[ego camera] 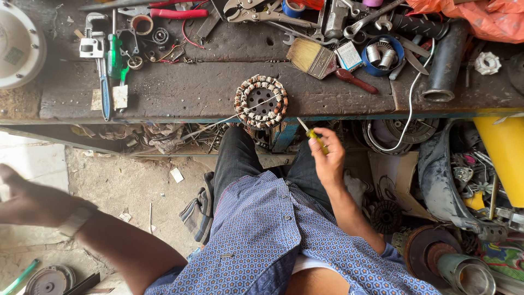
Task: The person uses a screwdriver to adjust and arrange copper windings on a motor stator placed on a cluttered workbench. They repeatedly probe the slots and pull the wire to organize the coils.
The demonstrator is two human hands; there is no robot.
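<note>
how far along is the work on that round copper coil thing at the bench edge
Done: the wound stator lies bare at the bench edge, out of any housing. In hand: the right hand grips a yellow-handled screwdriver near it; the left hand is out to the side, holding nothing visible. Left: the stator stands alone, nothing fitted around it.

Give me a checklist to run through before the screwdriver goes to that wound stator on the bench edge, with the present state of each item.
1. Tool in hand: right hand grips the yellow-handled screwdriver, tip up toward the bench. Ok.
2. Stator seated: it lies flat but right at the front edge of the workbench. Not ok.
3. Stator steadied: left hand is out to the side, blurred, touching nothing that shows. Not ok.
4. Loose lead: a white wire trails off the stator over the edge. Not ok.
5. Nearby clutter: paintbrush lies apart from the stator. Ok.
6. Winding condition: cannot tell.
</note>
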